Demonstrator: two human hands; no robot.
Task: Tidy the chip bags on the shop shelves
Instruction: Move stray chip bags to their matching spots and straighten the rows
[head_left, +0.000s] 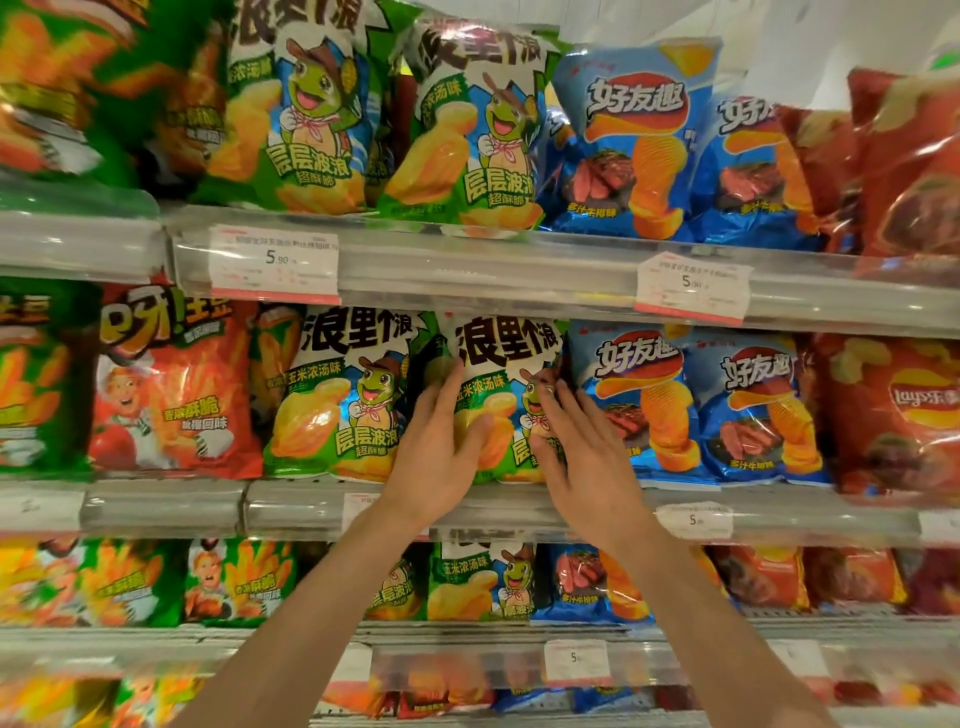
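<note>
Shop shelving filled the whole view, four tiers of chip bags behind clear plastic rails with price tags clipped on. On the middle shelf stood the green corn-soup chip bag being handled, upright at the front edge, squeezed between a matching green bag on its left and a blue steak-flavour bag on its right. The left hand lay against its front with fingers spread and thumb across the printed chips, while the right hand pressed flat near its right edge, fingers reaching toward the gap beside the blue bag; neither hand had closed around anything, both being open palms steadying the pack. The risk, as I judged it, lay in the crowding: a firm push could tip the slick, air-filled bag backward or shove its neighbours askew, and a pull forward could carry it over the low rail and down past the lower shelf.
</note>
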